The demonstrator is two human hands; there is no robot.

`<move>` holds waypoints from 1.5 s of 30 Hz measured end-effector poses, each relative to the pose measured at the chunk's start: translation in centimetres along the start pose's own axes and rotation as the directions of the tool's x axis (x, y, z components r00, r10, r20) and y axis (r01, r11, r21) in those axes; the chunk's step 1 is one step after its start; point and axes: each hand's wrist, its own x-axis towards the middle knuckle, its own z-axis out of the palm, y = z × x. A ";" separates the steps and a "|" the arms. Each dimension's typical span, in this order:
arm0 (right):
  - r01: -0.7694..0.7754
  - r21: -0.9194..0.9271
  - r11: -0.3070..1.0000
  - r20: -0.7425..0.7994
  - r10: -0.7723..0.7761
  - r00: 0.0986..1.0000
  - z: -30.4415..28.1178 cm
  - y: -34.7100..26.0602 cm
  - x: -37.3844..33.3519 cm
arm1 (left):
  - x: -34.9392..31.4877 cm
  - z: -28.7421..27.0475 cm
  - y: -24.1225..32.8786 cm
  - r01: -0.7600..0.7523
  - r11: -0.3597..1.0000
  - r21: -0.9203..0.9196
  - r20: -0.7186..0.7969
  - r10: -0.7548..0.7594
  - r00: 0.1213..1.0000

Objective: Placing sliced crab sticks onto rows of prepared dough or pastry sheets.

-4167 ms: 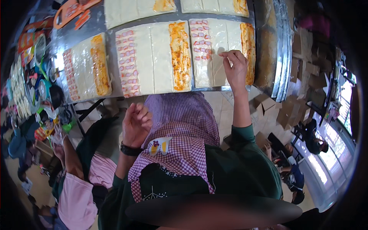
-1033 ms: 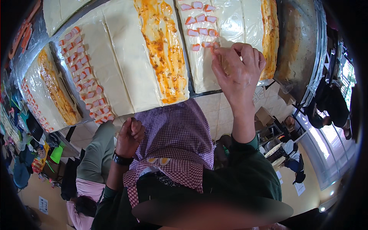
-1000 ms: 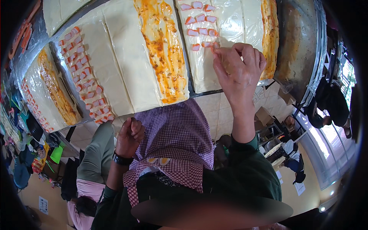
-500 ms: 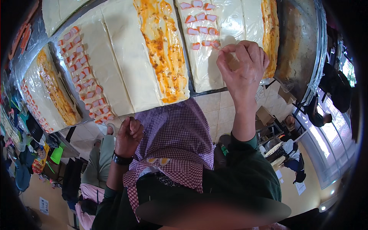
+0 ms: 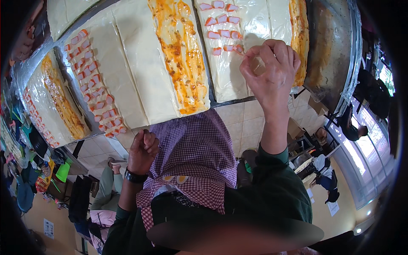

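Red-edged white pcs [image 5: 225, 33] lie in short rows on the dough sheet [image 5: 257, 21], just up-left of the R hand [image 5: 272, 72], lowest row right by its fingertips; they look light, soft, prob. slippery, so best pinched gently by the sides. R thumb + forefinger tips meet in a ring, can't tell if a scrap's between. L hand [image 5: 143, 149], lower left, curls in, contents hidden. White paper [image 5: 49, 228] far below-left of it: print unreadable.
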 end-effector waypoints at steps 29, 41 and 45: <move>-0.106 0.003 0.994 0.014 0.106 0.994 -0.7 -1.0 -0.9 | 0.3 -0.3 0.4 -0.037 0.999 -0.002 0.014 0.037 0.999; -0.127 0.094 0.987 -0.083 0.135 0.987 1.2 -1.3 -0.5 | 0.4 -0.3 0.4 -0.039 0.999 -0.003 -0.006 0.039 0.999; -0.101 0.116 0.988 -0.087 0.112 0.990 1.6 -1.3 -0.3 | 0.4 -0.2 0.3 -0.033 0.999 -0.016 -0.008 0.033 0.999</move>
